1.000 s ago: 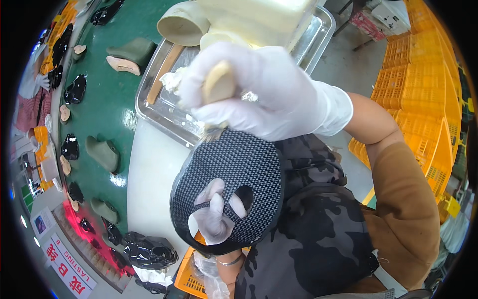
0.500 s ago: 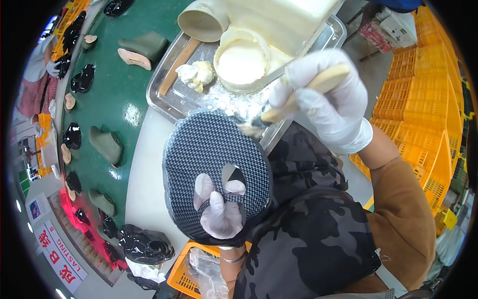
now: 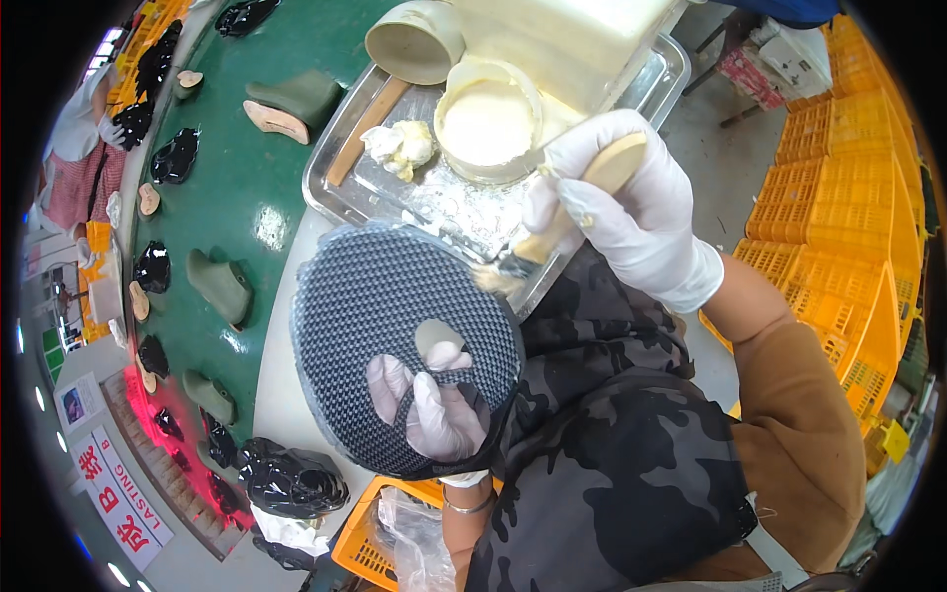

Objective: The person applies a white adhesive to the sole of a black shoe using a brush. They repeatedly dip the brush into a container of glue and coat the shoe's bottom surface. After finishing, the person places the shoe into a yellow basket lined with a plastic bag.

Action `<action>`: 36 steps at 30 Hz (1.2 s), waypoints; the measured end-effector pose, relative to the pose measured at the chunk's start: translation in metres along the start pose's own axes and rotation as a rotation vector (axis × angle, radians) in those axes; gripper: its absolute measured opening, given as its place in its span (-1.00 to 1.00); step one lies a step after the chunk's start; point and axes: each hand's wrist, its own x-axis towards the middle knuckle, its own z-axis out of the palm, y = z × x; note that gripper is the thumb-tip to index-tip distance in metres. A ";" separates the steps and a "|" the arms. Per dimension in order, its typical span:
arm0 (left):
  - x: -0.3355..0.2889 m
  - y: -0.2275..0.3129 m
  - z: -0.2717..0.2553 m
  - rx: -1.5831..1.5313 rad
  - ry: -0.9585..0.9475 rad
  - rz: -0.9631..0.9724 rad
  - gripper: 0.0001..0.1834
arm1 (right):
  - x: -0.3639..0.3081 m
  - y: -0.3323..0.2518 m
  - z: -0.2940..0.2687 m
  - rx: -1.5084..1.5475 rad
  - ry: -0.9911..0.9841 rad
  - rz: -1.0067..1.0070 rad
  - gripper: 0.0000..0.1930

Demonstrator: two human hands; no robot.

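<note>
A rounded piece of black-and-grey patterned fabric [image 3: 395, 286] with a pale outer edge and cut-out holes rests on my left hand [image 3: 444, 419]. Fingers of that hand come up through the holes and curl over a narrow strip between them, gripping the piece. My right hand [image 3: 631, 212] is closed round the wooden handle of a brush [image 3: 541, 242]. The pale bristles point down at the fabric's right edge; whether they touch it I cannot tell. Behind the fabric, a tub of creamy white paste [image 3: 488, 123] stands in a smeared metal tray [image 3: 321, 168].
The tray also holds a wooden stick [image 3: 365, 133], a crumpled white wad [image 3: 402, 150] and a tipped round container [image 3: 414, 44]. Left is a green surface [image 3: 271, 187] with dark green boot shapes [image 3: 219, 284]. Orange crates [image 3: 838, 207] stand right; another person [image 3: 79, 128] is far left.
The fabric piece has shifted left and turned a little on my left hand. My right hand has come slightly left and nearer with the brush, its bristles still by the fabric's edge.
</note>
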 end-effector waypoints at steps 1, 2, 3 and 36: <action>0.000 -0.002 -0.006 0.060 0.004 0.027 -0.52 | -0.001 -0.001 -0.001 0.031 -0.002 0.000 -0.84; 0.000 -0.002 -0.005 0.113 0.072 0.042 -0.52 | -0.001 -0.003 -0.001 0.062 -0.001 -0.001 -0.83; 0.000 -0.003 -0.003 0.166 0.142 0.059 -0.52 | 0.004 -0.008 0.002 0.107 0.055 0.007 -0.83; 0.042 -0.019 -0.036 0.479 0.167 0.473 -0.76 | -0.004 -0.010 0.034 0.001 -0.117 0.177 -0.82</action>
